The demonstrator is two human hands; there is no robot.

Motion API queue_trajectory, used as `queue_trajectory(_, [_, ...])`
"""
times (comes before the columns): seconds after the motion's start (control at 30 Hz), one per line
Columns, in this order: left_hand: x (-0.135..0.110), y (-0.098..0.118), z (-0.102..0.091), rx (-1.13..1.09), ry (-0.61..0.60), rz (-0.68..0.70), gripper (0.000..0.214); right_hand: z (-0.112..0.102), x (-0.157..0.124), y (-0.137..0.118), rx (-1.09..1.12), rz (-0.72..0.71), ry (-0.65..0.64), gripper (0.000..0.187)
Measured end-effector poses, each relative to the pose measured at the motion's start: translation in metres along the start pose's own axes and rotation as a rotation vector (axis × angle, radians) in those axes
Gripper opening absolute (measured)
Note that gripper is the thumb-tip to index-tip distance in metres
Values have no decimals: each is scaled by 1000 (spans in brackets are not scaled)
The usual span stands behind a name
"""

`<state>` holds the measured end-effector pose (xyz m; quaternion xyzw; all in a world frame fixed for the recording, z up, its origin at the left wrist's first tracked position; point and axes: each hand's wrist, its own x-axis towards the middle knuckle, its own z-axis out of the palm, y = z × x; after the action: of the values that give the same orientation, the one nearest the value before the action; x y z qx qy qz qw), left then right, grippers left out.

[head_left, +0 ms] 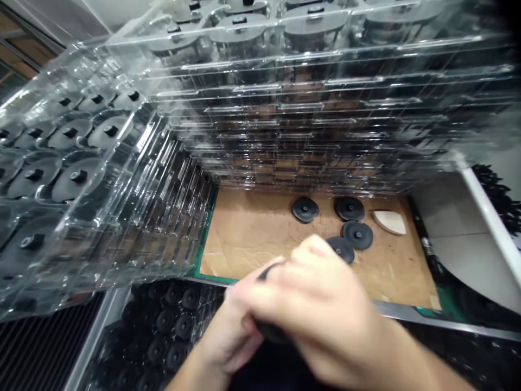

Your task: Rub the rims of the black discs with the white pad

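Note:
Close in front of my body, my left hand (236,331) and my right hand (317,298) are pressed together around a black part (269,329). Only its edges show between the fingers; the rest is covered, and motion blurs both hands. My right hand lies over the top, while my left supports from the left side and below. Just beyond them, a black disc (341,249) with a small raised hub lies on the cardboard sheet (248,231), partly hidden by my right hand. Nearby are more such discs: one (357,235), another (349,208) behind it, and one (305,209) apart.
A pale wedge-shaped piece (389,221) lies right of the discs. Tall stacks of clear plastic trays (260,119) holding black discs rise at the back, with another stack (97,179) at left. Many black parts (163,331) sit below the bench edge; a white panel (468,212) stands right.

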<state>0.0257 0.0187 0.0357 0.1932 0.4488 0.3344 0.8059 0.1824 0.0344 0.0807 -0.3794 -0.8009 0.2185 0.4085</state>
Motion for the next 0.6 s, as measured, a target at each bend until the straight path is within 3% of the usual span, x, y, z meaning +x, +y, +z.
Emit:
queue_trajectory(0.13, [-1, 5, -4, -244, -228, 7, 59, 3, -15, 36, 55, 518, 140, 19])
queue_trajectory(0.2, [0, 7, -9, -345, -273, 10, 55, 18, -35, 49, 64, 654, 104, 22])
queue_trajectory(0.33, [2, 9, -18, -415, -227, 14, 58, 61, -80, 56, 90, 635, -79, 23])
queue_trajectory(0.43, [4, 11, -20, -404, -146, 43, 55, 67, -83, 50, 94, 646, -94, 19])
queue_trajectory(0.53, [4, 11, -18, -377, -53, 83, 61, 47, -52, 32, 64, 644, 40, 21])
queue_trajectory(0.6, [4, 8, -15, -352, 17, 133, 60, 33, -25, 13, 12, 487, 228, 22])
